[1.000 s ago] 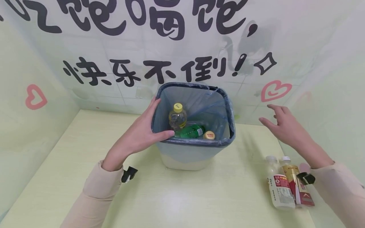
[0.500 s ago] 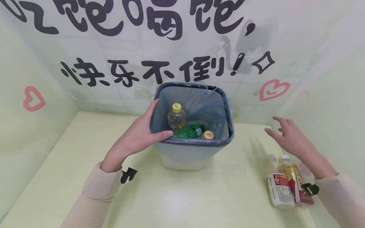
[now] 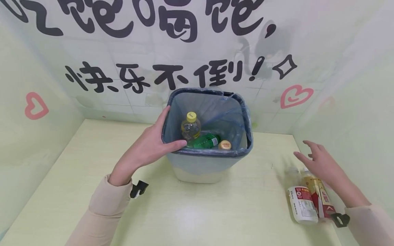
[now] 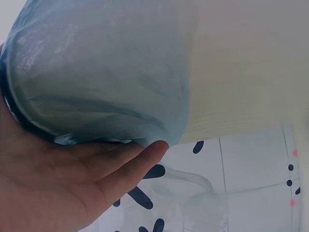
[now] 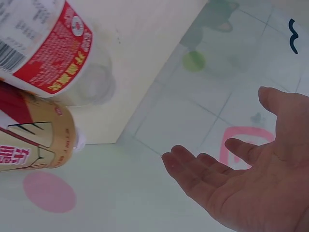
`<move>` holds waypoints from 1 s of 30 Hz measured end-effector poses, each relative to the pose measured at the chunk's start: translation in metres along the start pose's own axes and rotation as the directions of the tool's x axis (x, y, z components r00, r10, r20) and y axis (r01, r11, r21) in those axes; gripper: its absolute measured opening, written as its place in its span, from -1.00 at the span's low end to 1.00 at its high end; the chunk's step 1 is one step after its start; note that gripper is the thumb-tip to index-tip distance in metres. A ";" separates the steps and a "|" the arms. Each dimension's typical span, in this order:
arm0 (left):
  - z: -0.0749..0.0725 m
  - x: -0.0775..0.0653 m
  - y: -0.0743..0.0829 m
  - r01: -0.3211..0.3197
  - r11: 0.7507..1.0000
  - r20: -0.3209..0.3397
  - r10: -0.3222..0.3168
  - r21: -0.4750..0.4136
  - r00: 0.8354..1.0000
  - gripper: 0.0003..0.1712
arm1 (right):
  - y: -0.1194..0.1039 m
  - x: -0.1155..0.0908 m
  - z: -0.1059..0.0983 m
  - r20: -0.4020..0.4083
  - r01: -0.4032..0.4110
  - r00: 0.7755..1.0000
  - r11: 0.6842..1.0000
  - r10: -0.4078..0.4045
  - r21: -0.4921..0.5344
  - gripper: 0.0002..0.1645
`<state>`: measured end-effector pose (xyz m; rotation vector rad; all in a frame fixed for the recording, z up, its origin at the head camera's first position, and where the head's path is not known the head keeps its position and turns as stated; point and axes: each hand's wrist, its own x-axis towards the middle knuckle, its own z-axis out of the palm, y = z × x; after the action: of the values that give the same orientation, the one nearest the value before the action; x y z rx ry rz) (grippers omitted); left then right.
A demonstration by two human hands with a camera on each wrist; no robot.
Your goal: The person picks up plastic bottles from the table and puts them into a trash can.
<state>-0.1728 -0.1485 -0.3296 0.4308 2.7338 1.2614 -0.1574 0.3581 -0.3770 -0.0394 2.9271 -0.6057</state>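
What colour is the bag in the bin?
Blue and see-through; the bag shows best in the head view.

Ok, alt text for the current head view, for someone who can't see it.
A left hand grips the left side of a lined bin; inside are a yellow-capped bottle and a green bottle. The empty right hand is near a white bottle and a gold-and-red bottle on a pale table. Black Chinese characters mark the wall behind.

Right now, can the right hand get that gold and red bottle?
Probably yes: the right hand is empty and close to the gold and red bottle, and nothing seems to block the way. The white bottle beside it might crowd one side.
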 end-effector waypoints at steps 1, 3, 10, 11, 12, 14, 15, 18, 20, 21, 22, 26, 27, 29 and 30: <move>0.000 0.000 0.000 0.000 1.000 0.001 0.000 -0.004 1.000 0.33 | 0.002 -0.001 0.001 0.001 -0.001 1.000 1.000 0.001 -0.005 0.03; 0.000 0.000 0.000 0.000 1.000 0.002 0.000 -0.013 1.000 0.33 | 0.007 -0.002 0.003 0.006 -0.008 1.000 1.000 0.009 -0.017 0.04; -0.001 -0.001 0.000 0.002 1.000 0.005 -0.001 -0.030 1.000 0.32 | 0.025 -0.012 0.018 0.039 -0.036 0.999 0.999 0.038 -0.031 0.05; -0.001 0.000 0.000 0.002 1.000 0.005 -0.002 -0.030 1.000 0.32 | 0.028 -0.013 0.020 0.044 -0.044 0.998 0.999 0.045 -0.029 0.05; -0.001 0.000 0.000 0.001 1.000 0.005 -0.001 -0.031 1.000 0.32 | 0.029 -0.015 0.022 0.050 -0.053 0.997 0.998 0.054 -0.025 0.05; 0.000 0.000 0.001 0.002 1.000 0.007 -0.002 -0.029 1.000 0.32 | 0.033 -0.017 0.025 0.060 -0.070 0.996 0.997 0.072 -0.028 0.06; 0.000 0.000 0.001 0.004 1.000 0.007 -0.004 -0.026 1.000 0.32 | 0.035 -0.018 0.026 0.065 -0.079 0.995 0.996 0.080 -0.029 0.06; 0.000 0.000 0.001 0.012 1.000 0.006 -0.012 -0.027 1.000 0.32 | 0.037 -0.020 0.030 0.077 -0.097 0.992 0.995 0.099 -0.029 0.08; 0.000 0.000 0.001 0.017 1.000 0.005 -0.017 -0.026 1.000 0.32 | 0.038 -0.021 0.032 0.078 -0.105 0.991 0.994 0.107 -0.026 0.08; 0.000 0.000 0.001 0.015 1.000 0.005 -0.015 -0.026 1.000 0.32 | 0.039 -0.021 0.033 0.078 -0.109 0.991 0.994 0.111 -0.024 0.09; 0.000 0.000 0.001 0.015 1.000 0.003 -0.015 -0.027 1.000 0.32 | 0.039 -0.022 0.034 0.078 -0.111 0.991 0.994 0.112 -0.021 0.09; 0.000 0.000 0.000 0.014 1.000 0.001 -0.014 -0.025 1.000 0.32 | 0.039 -0.023 0.038 0.078 -0.109 0.991 0.994 0.109 -0.011 0.08; 0.001 0.000 0.000 0.014 1.000 0.001 -0.014 -0.024 1.000 0.32 | 0.040 -0.024 0.038 0.074 -0.106 0.992 0.994 0.107 -0.013 0.07; 0.001 0.000 0.001 0.016 1.000 0.001 -0.016 -0.024 1.000 0.32 | 0.040 -0.024 0.040 0.068 -0.097 0.993 0.995 0.098 -0.022 0.05; 0.001 -0.001 0.001 0.016 1.000 0.001 -0.016 -0.023 1.000 0.32 | 0.040 -0.025 0.041 0.063 -0.090 0.994 0.995 0.092 -0.033 0.04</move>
<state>-0.1720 -0.1475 -0.3295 0.4057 2.7133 1.2871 -0.1266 0.3806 -0.4264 0.0699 2.8577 -0.5364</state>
